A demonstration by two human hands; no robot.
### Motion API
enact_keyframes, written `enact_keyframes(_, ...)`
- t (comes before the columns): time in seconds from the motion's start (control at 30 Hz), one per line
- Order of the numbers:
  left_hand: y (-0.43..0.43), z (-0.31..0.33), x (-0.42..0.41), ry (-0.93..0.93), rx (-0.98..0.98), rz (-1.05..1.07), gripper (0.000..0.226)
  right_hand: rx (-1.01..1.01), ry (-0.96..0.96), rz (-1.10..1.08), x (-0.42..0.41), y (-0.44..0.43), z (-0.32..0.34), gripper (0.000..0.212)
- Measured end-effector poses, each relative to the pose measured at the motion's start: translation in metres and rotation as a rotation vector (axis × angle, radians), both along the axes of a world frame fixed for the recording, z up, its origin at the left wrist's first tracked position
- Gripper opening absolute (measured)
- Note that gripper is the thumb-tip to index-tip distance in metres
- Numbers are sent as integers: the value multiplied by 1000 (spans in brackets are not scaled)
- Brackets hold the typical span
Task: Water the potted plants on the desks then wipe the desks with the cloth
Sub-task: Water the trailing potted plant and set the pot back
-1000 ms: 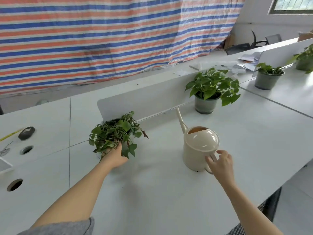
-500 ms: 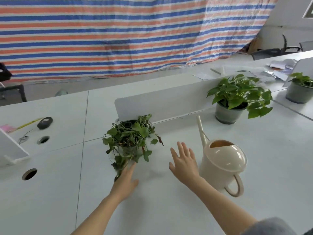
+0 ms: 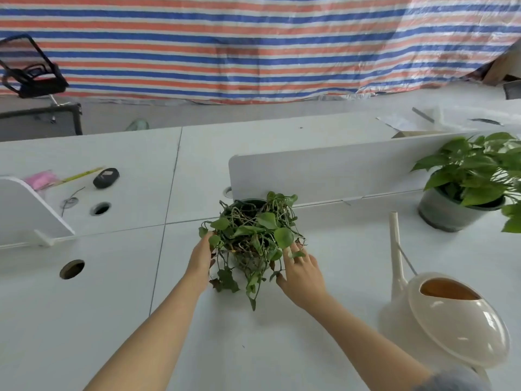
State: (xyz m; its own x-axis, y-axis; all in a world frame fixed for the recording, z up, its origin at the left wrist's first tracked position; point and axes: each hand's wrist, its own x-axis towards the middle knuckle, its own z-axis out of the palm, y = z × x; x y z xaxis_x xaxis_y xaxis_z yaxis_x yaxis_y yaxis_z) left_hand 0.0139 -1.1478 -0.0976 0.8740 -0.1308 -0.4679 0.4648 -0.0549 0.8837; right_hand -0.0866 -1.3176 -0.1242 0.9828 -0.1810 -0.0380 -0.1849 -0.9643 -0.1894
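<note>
A small potted plant point(image 3: 253, 235) with thin trailing vines stands on the white desk point(image 3: 282, 348), close to a low white divider point(image 3: 324, 170); the vines hide most of its dark pot. My left hand point(image 3: 200, 259) lies flat against the pot's left side, fingers pointing up into the leaves. My right hand point(image 3: 301, 273) reaches in from the right with straight fingers touching the hanging leaves. A cream watering can point(image 3: 451, 320) with a long spout stands alone at the right. A bigger leafy plant in a grey pot point(image 3: 462, 210) sits at the far right.
On the left desk lie a pink cloth-like thing point(image 3: 39, 179), a yellow pencil point(image 3: 81, 174), a black oval object point(image 3: 106, 178) and a wire. Round cable holes point(image 3: 72, 268) open in the desktop. Another divider point(image 3: 25, 210) stands at left; a black chair point(image 3: 31, 74) behind.
My right hand left the watering can's handle and crossed over to the small plant's right side. My left hand slid up along the pot's left side. The view shifted left.
</note>
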Motion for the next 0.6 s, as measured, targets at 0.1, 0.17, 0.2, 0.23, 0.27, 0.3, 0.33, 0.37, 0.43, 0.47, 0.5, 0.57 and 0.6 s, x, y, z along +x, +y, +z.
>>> enact_keyframes(0.1,-19,-1,3,-12,-71,13,27,100,-11,21,4,2,-2,70)
enact_keyframes(0.17,-27,-2,0,-33,-99,9,31,138,-42,18,6,3,-3,68)
enact_keyframes(0.2,-28,-1,-3,-36,-127,14,33,158,-57,18,8,3,-3,64)
enact_keyframes(0.23,-28,-3,-6,-43,-145,13,34,185,-49,8,10,3,-4,61)
enact_keyframes(0.27,-28,-6,-10,-42,-152,1,35,205,-37,-5,13,1,-4,58)
enact_keyframes(0.3,-27,-9,-14,-35,-157,-8,38,228,-20,-20,16,-1,-5,56)
enact_keyframes(0.33,-25,-13,-18,-18,-167,-9,41,250,-18,-31,19,-6,-6,57)
enact_keyframes(0.37,-24,-15,-23,-4,-168,-13,43,276,-11,-42,22,-9,-6,61)
enact_keyframes(0.43,-21,-15,-27,19,-139,3,46,327,-13,-63,23,-15,-5,67)
enact_keyframes(0.47,-20,-15,-25,17,-128,7,47,358,-33,-75,22,-16,-6,68)
enact_keyframes(0.5,-20,-14,-22,10,-126,21,48,387,-50,-82,19,-16,-5,69)
enact_keyframes(0.57,-21,-7,-13,-28,-127,15,57,441,-66,-83,14,-10,-3,69)
enact_keyframes(0.6,-24,-4,-10,-49,-119,-19,64,472,-71,-84,11,-7,-1,68)
